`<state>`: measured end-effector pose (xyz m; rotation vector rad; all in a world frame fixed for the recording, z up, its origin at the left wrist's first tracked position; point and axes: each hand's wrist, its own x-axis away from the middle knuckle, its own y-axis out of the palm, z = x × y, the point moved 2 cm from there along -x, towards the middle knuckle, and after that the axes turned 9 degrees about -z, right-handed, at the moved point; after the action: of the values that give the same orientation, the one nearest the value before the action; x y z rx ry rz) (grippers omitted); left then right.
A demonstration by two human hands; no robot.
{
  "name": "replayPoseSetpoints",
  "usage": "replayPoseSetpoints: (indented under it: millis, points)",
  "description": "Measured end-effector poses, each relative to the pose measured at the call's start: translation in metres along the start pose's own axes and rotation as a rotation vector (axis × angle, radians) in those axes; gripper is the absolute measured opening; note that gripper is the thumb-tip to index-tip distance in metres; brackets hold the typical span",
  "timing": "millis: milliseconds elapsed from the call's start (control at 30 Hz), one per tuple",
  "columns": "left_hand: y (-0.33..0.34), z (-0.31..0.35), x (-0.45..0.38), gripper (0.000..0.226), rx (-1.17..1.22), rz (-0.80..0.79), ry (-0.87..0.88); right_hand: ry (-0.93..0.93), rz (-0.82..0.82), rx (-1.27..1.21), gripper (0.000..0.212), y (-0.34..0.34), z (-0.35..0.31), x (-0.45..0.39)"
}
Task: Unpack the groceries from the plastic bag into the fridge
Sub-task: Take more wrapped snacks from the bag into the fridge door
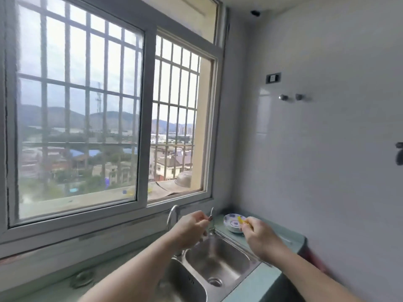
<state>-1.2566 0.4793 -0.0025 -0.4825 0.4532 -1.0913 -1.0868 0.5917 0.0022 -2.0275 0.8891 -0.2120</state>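
Note:
No plastic bag, groceries or fridge show in the head view. Both my hands are raised over a steel double sink (218, 264) below a window. My left hand (192, 229) has curled fingers that pinch a small thin grey object (211, 215), which sticks up from the fingertips. My right hand (259, 236) grips a small yellow item (241, 220) between thumb and fingers. The picture is blurred, so I cannot name either item.
A curved faucet (173, 214) stands behind the sink. A stack of blue-patterned dishes (232, 221) sits on the green counter (290, 236) at the right. A white tiled wall closes the right side. The barred window (109, 105) fills the left, with a metal bowl (183, 178) on its outer ledge.

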Motion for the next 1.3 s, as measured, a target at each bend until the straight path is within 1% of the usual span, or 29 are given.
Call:
replayPoseSetpoints:
  millis: [67,167,267,367,467,667,800,967,1100,1200,1300]
  points:
    - [0.037,0.023,-0.018,0.013,-0.012,-0.048,0.029,0.040,0.050,-0.012,0.030,-0.026,0.031,0.011]
    - [0.091,0.058,-0.045,0.006,-0.042,-0.140,0.096,0.099,0.112,-0.011,0.031,-0.058,0.077,0.035]
    - [0.148,0.088,-0.072,0.003,-0.089,-0.222,0.160,0.197,0.173,0.003,0.031,-0.086,0.128,0.060]
    - [0.211,0.116,-0.094,0.016,-0.134,-0.321,0.236,0.296,0.260,-0.005,0.027,-0.112,0.178,0.088]
    - [0.275,0.145,-0.112,0.016,-0.162,-0.408,0.329,0.413,0.352,0.000,0.030,-0.140,0.231,0.121]
    - [0.390,0.206,-0.152,0.016,-0.090,-0.648,0.504,0.676,0.578,0.043,0.038,-0.201,0.313,0.187]
    - [0.453,0.253,-0.173,0.022,-0.037,-0.781,0.645,0.839,0.713,0.128,0.042,-0.235,0.344,0.228]
    - [0.523,0.302,-0.175,0.023,0.029,-0.933,0.775,0.992,0.869,0.218,0.043,-0.264,0.358,0.280]
    - [0.580,0.331,-0.140,0.022,0.042,-1.087,0.824,1.099,0.940,0.203,0.044,-0.264,0.367,0.335]
    - [0.610,0.361,-0.100,0.017,0.071,-1.222,0.903,1.153,0.994,0.201,0.042,-0.274,0.366,0.378]
    - [0.630,0.392,-0.064,0.017,0.070,-1.269,0.976,1.153,1.076,0.166,0.041,-0.288,0.364,0.416]
